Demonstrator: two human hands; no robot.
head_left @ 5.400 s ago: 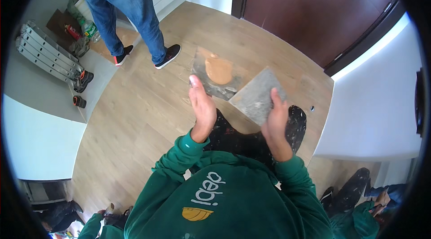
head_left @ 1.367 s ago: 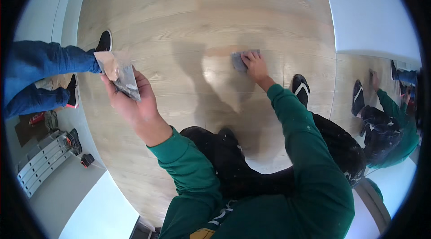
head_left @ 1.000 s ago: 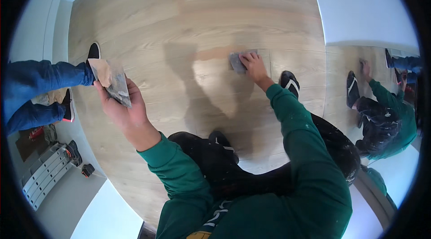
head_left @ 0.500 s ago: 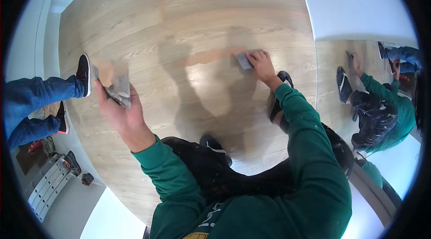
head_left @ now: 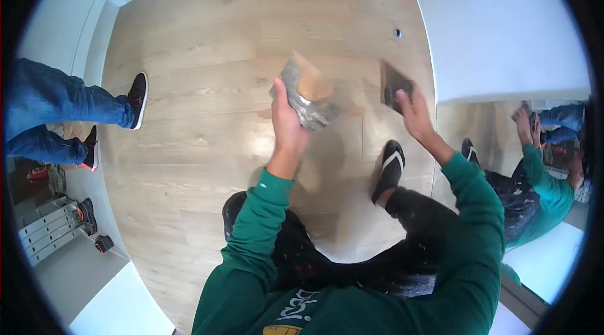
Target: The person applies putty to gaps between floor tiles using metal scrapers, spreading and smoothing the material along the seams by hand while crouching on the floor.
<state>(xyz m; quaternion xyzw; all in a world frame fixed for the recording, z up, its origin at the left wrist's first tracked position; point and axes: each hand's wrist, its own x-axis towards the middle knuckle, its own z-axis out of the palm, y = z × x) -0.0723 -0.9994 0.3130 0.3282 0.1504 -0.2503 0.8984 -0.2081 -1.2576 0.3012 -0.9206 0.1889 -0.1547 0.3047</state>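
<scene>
My left hand (head_left: 289,127) grips a wide grey putty knife (head_left: 294,82) from below, raised over the wood-plank floor (head_left: 189,115). A lump of tan-orange filler (head_left: 314,86) lies on the blade, with grey smears toward its lower edge. Off to the right, my right hand (head_left: 416,113) pinches a second, dark-looking putty knife (head_left: 391,82), its blade tilted up and held apart from the first. Both tools are slightly blurred. Part of a filler patch (head_left: 356,111) on the floor shows beside the left blade.
Someone in jeans (head_left: 94,103) stands at the left. A ladder (head_left: 50,231) and a small black-and-red object (head_left: 104,244) lie at lower left. White walls flank the floor, a mirror (head_left: 541,152) stands at the right, and a small round hole (head_left: 397,33) sits in the far-right floor.
My left hand has moved right to the middle with its filler-loaded knife. My right hand has lifted its knife off the floor and shifted right. The view has shifted too.
</scene>
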